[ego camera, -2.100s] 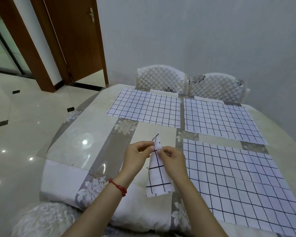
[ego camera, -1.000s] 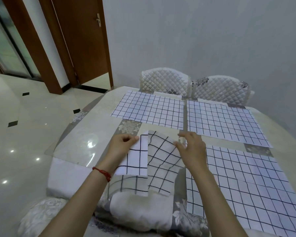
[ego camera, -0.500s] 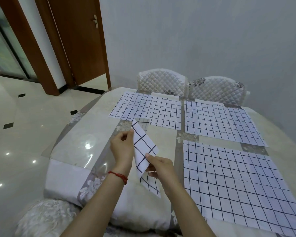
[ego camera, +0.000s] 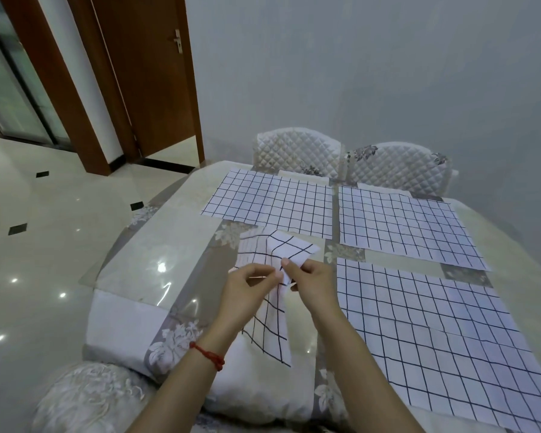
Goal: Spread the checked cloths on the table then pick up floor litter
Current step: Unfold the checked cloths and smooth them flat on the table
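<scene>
Left grip point(ego camera: 253, 287): fingertips pinched on the crumpled checked cloth point(ego camera: 272, 276); a red cord bracelet point(ego camera: 209, 356) sits at the wrist.
Right grip point(ego camera: 313, 284): thumb and forefinger pinched on the same cloth, just beside the left grip.
Held cloth: partly unfolded and raised above the bench point(ego camera: 156, 245); one flap stands beyond the grips, the lower part hangs below them toward the near bench edge.
Far left cloth point(ego camera: 272, 203): flat on the bench, beyond both grips.
Far right cloth point(ego camera: 403, 226): flat, beyond and to the right of the right grip.
Near right cloth point(ego camera: 434, 326): flat, just right of the right grip.
Containers: none seen.
Bench: glossy, floral-patterned cover.
Chairs point(ego camera: 350, 160): two quilted backs at the far bench edge.
Floor point(ego camera: 38, 245): pale polished tile with small dark insets, left of the left grip.
Room: grey wall, brown door point(ego camera: 144, 70) at far left.
</scene>
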`<state>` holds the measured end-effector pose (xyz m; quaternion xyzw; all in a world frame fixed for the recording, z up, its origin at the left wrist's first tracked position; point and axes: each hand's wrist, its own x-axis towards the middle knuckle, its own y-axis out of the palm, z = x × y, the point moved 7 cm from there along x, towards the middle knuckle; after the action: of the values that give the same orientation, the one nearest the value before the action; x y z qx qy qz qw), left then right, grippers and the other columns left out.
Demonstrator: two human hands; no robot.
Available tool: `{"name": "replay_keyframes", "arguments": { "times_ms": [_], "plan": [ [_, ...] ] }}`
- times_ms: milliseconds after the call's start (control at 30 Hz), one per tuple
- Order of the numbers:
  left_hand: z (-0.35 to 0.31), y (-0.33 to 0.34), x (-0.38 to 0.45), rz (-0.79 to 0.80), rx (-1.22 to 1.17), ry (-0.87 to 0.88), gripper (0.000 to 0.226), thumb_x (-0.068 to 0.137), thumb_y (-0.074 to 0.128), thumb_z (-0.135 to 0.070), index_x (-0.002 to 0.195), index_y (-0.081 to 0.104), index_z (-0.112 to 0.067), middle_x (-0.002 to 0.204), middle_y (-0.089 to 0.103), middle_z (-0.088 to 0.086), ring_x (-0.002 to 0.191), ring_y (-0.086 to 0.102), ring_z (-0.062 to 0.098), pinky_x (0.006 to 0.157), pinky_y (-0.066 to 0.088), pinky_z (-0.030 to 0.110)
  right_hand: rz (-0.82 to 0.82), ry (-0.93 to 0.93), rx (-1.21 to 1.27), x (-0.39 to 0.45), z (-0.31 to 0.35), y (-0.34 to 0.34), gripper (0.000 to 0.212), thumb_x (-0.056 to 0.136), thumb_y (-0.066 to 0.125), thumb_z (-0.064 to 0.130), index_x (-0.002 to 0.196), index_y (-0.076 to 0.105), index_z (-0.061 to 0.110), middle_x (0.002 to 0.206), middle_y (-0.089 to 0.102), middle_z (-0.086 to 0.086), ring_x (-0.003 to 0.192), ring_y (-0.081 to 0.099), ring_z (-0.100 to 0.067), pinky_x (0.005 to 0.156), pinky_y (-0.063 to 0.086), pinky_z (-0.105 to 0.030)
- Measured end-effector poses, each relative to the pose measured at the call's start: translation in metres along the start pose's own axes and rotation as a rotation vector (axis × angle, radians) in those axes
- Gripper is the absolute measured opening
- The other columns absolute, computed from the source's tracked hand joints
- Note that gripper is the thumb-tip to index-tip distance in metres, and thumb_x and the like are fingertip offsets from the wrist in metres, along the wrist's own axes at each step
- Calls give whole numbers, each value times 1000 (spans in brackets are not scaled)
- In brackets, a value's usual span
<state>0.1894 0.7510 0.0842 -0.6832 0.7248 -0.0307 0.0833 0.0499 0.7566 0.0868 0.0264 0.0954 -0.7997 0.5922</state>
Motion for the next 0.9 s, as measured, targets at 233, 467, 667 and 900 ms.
{"name": "replay_keyframes", "arguments": {
  "times_ms": [233,467,667,900],
  "plan": [
    [0,4,-13,-29,85,3,12,77,72,-24,85,65,-17,80,65,-13,73,61,-3,65,46,11,-5,-16,42,3,3,1,35,79,70,22,53,49,10,53,41,-7,54,39,-17,57,35,-28],
    [4,-3,-6,-83,3,9,17,80,68,-15,64,67,-11,65,66,6,63,58,13,61,53,24,24,-34,83,5,3,-5,36,78,71,16,49,50,15,36,43,9,35,38,-6,41,34,-14],
    [0,-25,10,-156,31,64,22,82,66,-12,61,63,-18,61,62,-2,59,55,7,63,46,20,60,-60,7,8,4,-17,19,78,71,11,62,60,7,49,51,3,40,43,-5,44,36,-14],
    [-17,-62,39,-262,249,174,15,86,61,-14,71,61,-15,67,60,-5,63,54,1,57,38,8,-54,-58,-165,23,2,-49,12,77,69,10,68,62,11,70,60,0,71,56,-17,67,43,-27]
  ]
}}
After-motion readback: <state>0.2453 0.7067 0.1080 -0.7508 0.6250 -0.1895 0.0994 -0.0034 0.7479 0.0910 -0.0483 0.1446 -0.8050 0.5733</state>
